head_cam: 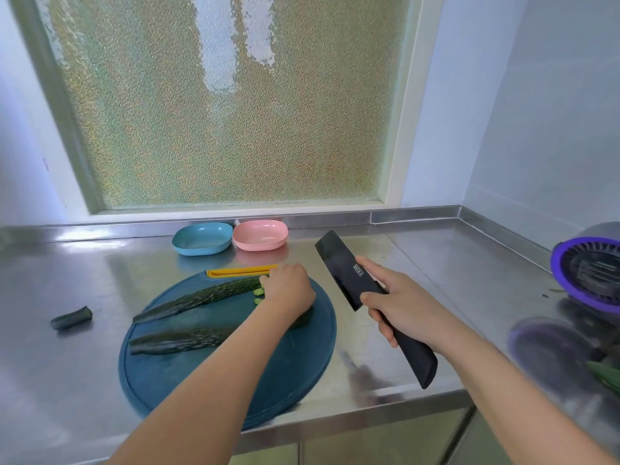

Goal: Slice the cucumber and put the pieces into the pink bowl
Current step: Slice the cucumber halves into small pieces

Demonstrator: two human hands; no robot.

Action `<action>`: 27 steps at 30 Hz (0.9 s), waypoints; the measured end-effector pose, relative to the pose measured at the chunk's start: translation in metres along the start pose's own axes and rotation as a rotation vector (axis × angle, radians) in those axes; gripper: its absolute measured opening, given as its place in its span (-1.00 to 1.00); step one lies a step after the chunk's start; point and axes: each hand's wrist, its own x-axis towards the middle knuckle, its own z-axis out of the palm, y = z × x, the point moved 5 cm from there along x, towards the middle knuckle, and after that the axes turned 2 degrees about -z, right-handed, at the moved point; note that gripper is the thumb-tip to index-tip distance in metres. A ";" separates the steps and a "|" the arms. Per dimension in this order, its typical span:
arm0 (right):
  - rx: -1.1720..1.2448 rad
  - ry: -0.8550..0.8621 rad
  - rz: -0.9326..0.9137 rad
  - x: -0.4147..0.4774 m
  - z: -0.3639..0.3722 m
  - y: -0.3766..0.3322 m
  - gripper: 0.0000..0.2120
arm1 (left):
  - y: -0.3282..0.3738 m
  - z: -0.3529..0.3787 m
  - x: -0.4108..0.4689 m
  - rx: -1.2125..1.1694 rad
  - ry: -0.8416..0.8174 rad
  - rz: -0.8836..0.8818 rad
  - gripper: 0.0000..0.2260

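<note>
Checking the head view, the inspector asks: where is the cucumber?

Technician: It is split lengthwise. The far half and the near half lie skin-up on the round dark cutting board, apart from each other, both running left to right. A few pale slices lie on the board at the right end of the far half. One cut-off end lies on the table, left of the board and apart from it.

Inspector: Left hand?

Technician: The left hand sits knuckles-up over the right end of the far half, just beside the slices. The fingers curl downward, but the fingertips are hidden. Whether they grip anything cannot be determined.

Inspector: Right hand?

Technician: The right hand is clenched round the black handle of the knife, with the index finger laid along the flat of the blade. The knife is held above the table, right of the board, with the blade pointing away and to the left.

Inspector: Pink bowl?

Technician: The pink bowl stands at the back of the table, beyond the board, just beside a blue bowl on its left. A yellow strip lies along the board's far edge. A purple-rimmed round device stands at the table's right side.
</note>
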 end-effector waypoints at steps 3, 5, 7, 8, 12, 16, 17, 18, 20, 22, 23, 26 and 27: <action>-0.109 -0.006 -0.039 -0.001 0.004 -0.003 -0.40 | -0.019 -0.012 0.004 -0.215 0.124 -0.089 -0.75; -0.338 0.005 -0.072 -0.001 0.007 -0.006 -0.45 | -0.031 -0.030 -0.002 -0.313 0.279 -0.106 -0.66; -0.606 0.042 -0.115 0.002 0.011 -0.007 -0.58 | -0.040 -0.051 -0.015 -0.392 0.437 -0.100 -0.56; -0.693 0.070 -0.128 0.004 0.012 -0.008 -0.68 | -0.042 -0.060 -0.022 -0.423 0.505 -0.057 -0.54; -0.951 0.099 -0.149 0.012 0.020 -0.010 -0.81 | -0.030 -0.065 -0.042 -0.188 0.457 0.362 -0.44; -1.050 0.139 -0.202 0.014 0.026 -0.018 -0.72 | -0.021 -0.035 -0.055 -0.068 0.136 0.547 -0.35; -1.062 0.148 -0.209 0.014 0.027 -0.020 -0.72 | -0.024 -0.029 -0.052 -0.057 0.114 0.545 -0.35; -1.073 0.159 -0.213 0.013 0.028 -0.021 -0.72 | -0.028 -0.026 -0.048 -0.048 0.111 0.536 -0.35; -1.081 0.173 -0.208 0.011 0.027 -0.021 -0.73 | -0.037 -0.024 -0.038 -0.028 0.118 0.487 -0.40; -1.086 0.177 -0.189 0.009 0.025 -0.017 -0.72 | -0.045 -0.025 -0.030 -0.010 0.097 0.416 -0.42; -1.085 0.181 -0.183 0.008 0.023 -0.015 -0.72 | -0.050 -0.024 -0.026 -0.006 0.073 0.378 -0.42; -1.046 0.183 -0.157 0.005 0.016 -0.009 -0.76 | -0.058 -0.026 -0.021 -0.049 0.067 0.338 -0.33; -1.015 0.181 -0.143 0.003 0.014 -0.007 -0.79 | -0.059 -0.028 -0.021 -0.093 0.086 0.331 -0.34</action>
